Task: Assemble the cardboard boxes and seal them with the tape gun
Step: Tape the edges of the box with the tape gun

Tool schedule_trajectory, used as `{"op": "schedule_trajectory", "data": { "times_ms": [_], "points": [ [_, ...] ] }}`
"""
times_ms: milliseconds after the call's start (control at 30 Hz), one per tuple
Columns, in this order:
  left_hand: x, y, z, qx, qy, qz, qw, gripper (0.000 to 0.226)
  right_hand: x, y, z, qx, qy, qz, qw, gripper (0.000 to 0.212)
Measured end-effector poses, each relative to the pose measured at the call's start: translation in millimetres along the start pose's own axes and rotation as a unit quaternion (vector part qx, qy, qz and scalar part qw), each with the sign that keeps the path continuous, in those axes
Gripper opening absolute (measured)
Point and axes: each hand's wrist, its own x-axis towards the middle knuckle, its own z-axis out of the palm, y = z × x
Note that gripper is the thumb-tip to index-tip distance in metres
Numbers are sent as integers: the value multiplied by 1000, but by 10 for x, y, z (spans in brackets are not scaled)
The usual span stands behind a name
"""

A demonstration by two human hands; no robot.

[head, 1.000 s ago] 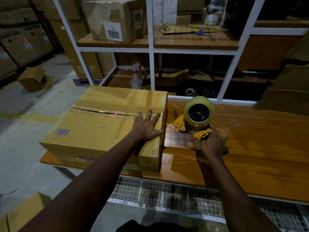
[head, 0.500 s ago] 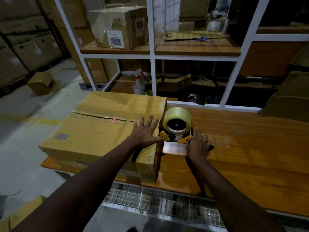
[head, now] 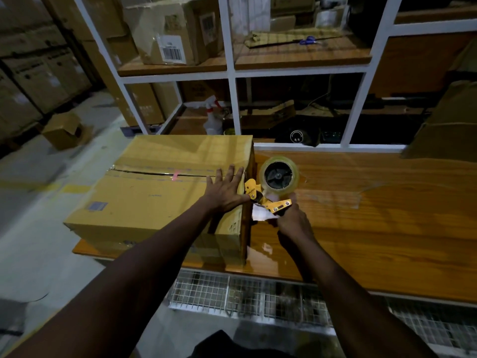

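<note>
A closed cardboard box (head: 154, 197) lies on the left end of the wooden table (head: 374, 228), its top flaps meeting in a seam with a small pink mark. My left hand (head: 227, 189) presses flat, fingers spread, on the box top near its right edge. My right hand (head: 291, 220) grips the handle of the yellow tape gun (head: 268, 197), which carries a roll of clear tape. The gun's front touches the box's right top edge, just beside my left hand. A short strip of tape hangs below the gun against the box's right side.
White shelving (head: 232, 73) stands behind the table with a labelled carton (head: 167, 32), a spray bottle (head: 213, 117) and blue scissors (head: 307, 40). A small open box (head: 64, 130) lies on the floor at left. Stacked cartons line the far left. A wire grid runs under the table's front edge.
My right hand has carried the tape gun leftward across the table until it meets the box's right top edge. My left hand has stayed pressed on the box.
</note>
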Motion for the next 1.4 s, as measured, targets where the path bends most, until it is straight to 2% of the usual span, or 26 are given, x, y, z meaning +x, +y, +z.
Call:
{"op": "schedule_trajectory", "data": {
  "times_ms": [133, 200, 300, 400, 500, 567, 633, 700, 833, 900, 1033, 1100, 1200, 1300, 1400],
  "points": [
    [-18, -16, 3, -3, 4, -1, 1000, 92, -72, 67, -10, 43, -45, 10, 998, 40],
    [-7, -51, 26, -6, 10, 1, 1000, 90, -148, 137, -189, -41, -4, -30, 999, 35],
    [6, -95, 21, -6, 9, 3, 1000, 89, -232, 422, -356, -190, 86, -81, 975, 26],
    [3, -79, -35, 12, 9, 12, 1000, 89, -214, 560, -432, -134, 106, -63, 983, 30],
    [19, 56, -175, 109, 9, 12, 994, 74, -65, 410, -666, -64, 167, -38, 983, 28],
    [53, 219, -282, 186, -14, 14, 982, 66, 26, 285, -839, -42, 199, -49, 978, 29],
    [92, 346, -311, 217, -43, 3, 975, 67, 63, 169, -938, -38, 221, -68, 972, 30],
    [102, 347, -255, 180, -43, -15, 983, 68, 82, 70, -987, -38, 244, -85, 965, 30],
    [14, 183, -89, 20, 18, -21, 999, 63, 124, -155, -1035, -64, 265, -140, 952, 31],
    [14, 189, -106, 31, 37, -33, 998, 64, 143, -287, -1035, -78, 273, -161, 945, 30],
    [93, 282, -221, 122, 82, -35, 989, 68, 44, -538, -979, -102, 312, -146, 933, 23],
    [149, 269, -242, 139, 77, -30, 987, 74, -9, -622, -915, -101, 322, -140, 931, 24],
    [219, 181, -182, 69, 42, -8, 997, 79, -56, -759, -824, -96, 336, -138, 927, 26],
    [203, -23, -119, -46, 65, 25, 997, 71, -112, -979, -748, -90, 356, -130, 921, 24],
    [200, -460, -121, -53, 67, 25, 996, 68, -181, -1221, -627, -78, 371, -127, 916, 20]
  ]
}}
